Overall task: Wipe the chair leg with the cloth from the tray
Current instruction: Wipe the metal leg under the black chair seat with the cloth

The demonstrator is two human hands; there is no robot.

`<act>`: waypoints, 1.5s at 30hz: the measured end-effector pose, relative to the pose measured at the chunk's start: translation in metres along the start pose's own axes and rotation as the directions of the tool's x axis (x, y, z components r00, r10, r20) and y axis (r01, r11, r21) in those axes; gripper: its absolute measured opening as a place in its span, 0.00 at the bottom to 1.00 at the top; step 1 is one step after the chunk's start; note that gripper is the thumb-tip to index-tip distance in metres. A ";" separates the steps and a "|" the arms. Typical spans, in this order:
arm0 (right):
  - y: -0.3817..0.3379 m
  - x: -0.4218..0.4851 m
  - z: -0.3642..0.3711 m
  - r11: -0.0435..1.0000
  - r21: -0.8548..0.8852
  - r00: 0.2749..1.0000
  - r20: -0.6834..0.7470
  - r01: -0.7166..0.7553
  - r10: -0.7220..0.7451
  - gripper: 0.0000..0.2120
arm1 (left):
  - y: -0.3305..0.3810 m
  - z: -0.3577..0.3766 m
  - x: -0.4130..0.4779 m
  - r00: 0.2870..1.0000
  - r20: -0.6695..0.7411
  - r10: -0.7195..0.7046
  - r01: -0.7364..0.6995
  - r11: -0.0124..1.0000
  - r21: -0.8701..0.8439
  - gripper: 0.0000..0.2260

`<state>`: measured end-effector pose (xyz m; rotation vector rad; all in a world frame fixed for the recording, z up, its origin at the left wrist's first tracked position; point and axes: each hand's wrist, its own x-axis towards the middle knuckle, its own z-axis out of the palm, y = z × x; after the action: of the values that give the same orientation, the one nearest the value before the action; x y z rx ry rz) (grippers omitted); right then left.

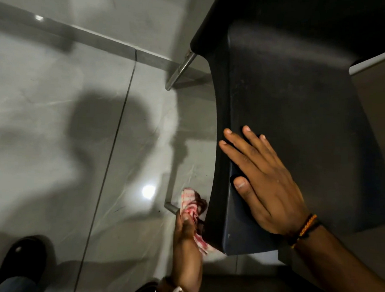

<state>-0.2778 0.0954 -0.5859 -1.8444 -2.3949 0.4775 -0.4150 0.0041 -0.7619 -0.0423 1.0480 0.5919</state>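
Note:
A black chair (pixel 302 107) fills the right side, seen from above. My right hand (pixel 264 179) lies flat on the seat's front left edge, fingers spread, holding nothing. Below the seat edge my left hand (pixel 187 226) is closed on a red-and-white cloth (pixel 191 204), which is pressed around the near metal chair leg (pixel 171 206). Only the leg's lower end shows past the cloth, close to the floor. A second metal leg (pixel 180 70) slants down at the chair's far corner. No tray is in view.
Glossy grey floor tiles (pixel 52 137) spread to the left, with a wall skirting (pixel 81 34) running across the top. My black shoe (pixel 22 259) stands at the bottom left. A light tabletop edge (pixel 379 58) shows at the upper right.

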 end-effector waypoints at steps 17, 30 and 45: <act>0.000 -0.001 0.003 1.000 0.000 1.000 -0.023 0.007 -0.007 0.31 | 0.050 -0.017 -0.024 0.999 0.020 0.050 -0.054 0.933 0.355 0.11; 0.003 0.000 0.004 1.000 0.001 1.000 -0.014 0.015 -0.015 0.31 | 0.056 -0.056 0.043 0.995 -0.080 -0.051 0.088 0.818 0.569 0.14; 0.017 0.074 -0.048 0.995 -0.076 0.994 0.091 0.065 -0.058 0.30 | 0.236 -0.007 0.028 0.959 0.062 0.276 -0.254 0.746 0.616 0.13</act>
<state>-0.2703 0.1792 -0.5546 -1.8101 -2.5557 0.4749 -0.5236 0.2135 -0.7316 0.6969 1.2506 0.4746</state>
